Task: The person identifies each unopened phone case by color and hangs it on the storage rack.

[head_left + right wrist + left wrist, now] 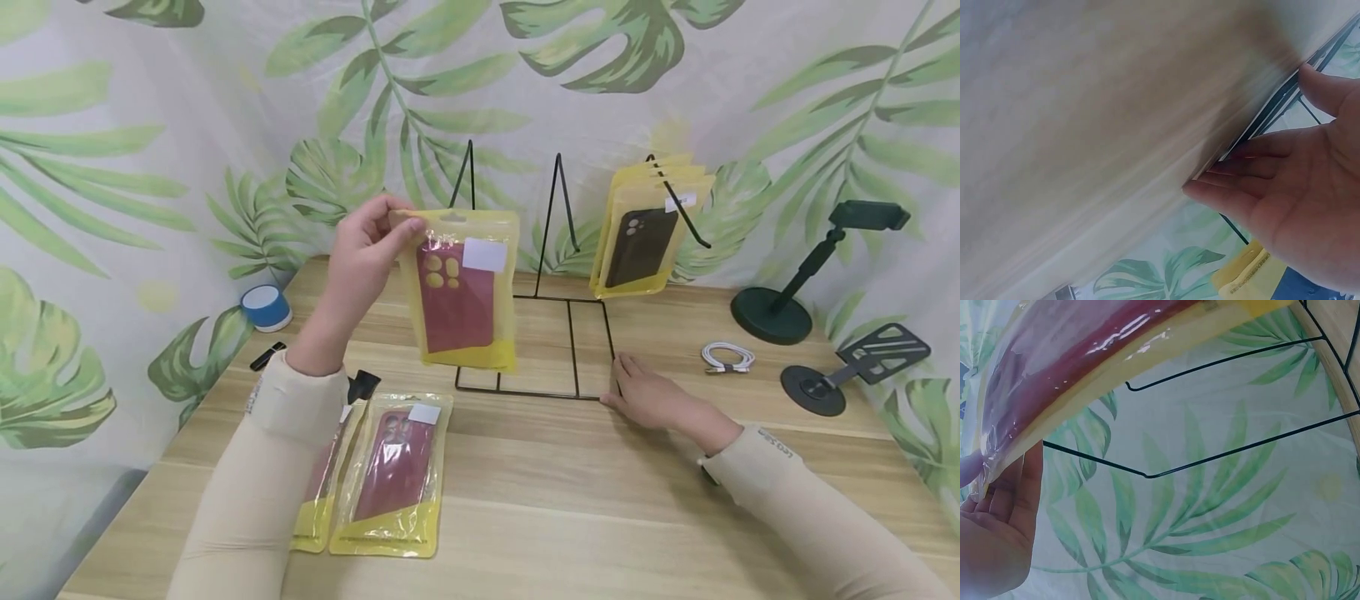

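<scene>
Head view — left hand (367,246) grip pinching pouch (461,292) top corner, right hand (648,396) flat.

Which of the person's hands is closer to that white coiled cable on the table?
The right hand. It rests flat on the table at the wire stand's front corner, a short way from the white cable. The left hand is raised far across, pinching a yellow packet.

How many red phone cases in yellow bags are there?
3. One red case is held up by the left hand; two lie on the table, one in plain sight, one half hidden under the left sleeve.
</scene>
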Demonstrator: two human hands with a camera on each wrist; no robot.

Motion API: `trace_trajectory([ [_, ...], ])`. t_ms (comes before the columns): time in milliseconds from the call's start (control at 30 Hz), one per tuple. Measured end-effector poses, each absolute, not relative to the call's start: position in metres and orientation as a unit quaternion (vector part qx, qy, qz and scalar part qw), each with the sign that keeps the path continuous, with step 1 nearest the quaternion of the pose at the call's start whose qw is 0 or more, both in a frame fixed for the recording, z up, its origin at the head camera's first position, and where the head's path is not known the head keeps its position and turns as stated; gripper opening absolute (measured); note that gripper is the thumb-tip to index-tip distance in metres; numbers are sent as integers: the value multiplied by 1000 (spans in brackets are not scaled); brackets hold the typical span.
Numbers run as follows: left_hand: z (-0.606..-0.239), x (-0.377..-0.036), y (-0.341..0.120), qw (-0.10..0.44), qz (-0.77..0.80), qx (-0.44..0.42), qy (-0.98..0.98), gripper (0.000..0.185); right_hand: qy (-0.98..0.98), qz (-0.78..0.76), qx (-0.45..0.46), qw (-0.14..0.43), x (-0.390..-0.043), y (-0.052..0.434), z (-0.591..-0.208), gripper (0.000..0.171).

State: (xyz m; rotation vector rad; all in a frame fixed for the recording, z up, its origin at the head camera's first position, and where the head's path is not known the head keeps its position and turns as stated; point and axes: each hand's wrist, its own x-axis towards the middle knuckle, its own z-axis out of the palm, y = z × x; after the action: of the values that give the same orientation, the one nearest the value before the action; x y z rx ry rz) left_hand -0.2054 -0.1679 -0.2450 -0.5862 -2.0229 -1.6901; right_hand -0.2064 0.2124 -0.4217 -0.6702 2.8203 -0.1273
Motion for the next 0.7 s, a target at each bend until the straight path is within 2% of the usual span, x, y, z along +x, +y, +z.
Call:
trace_trajectory([
  [700,-251,-266,-171,188,-570,-160,-783,12,964,-50,-234,117,-206,213,-421,71],
])
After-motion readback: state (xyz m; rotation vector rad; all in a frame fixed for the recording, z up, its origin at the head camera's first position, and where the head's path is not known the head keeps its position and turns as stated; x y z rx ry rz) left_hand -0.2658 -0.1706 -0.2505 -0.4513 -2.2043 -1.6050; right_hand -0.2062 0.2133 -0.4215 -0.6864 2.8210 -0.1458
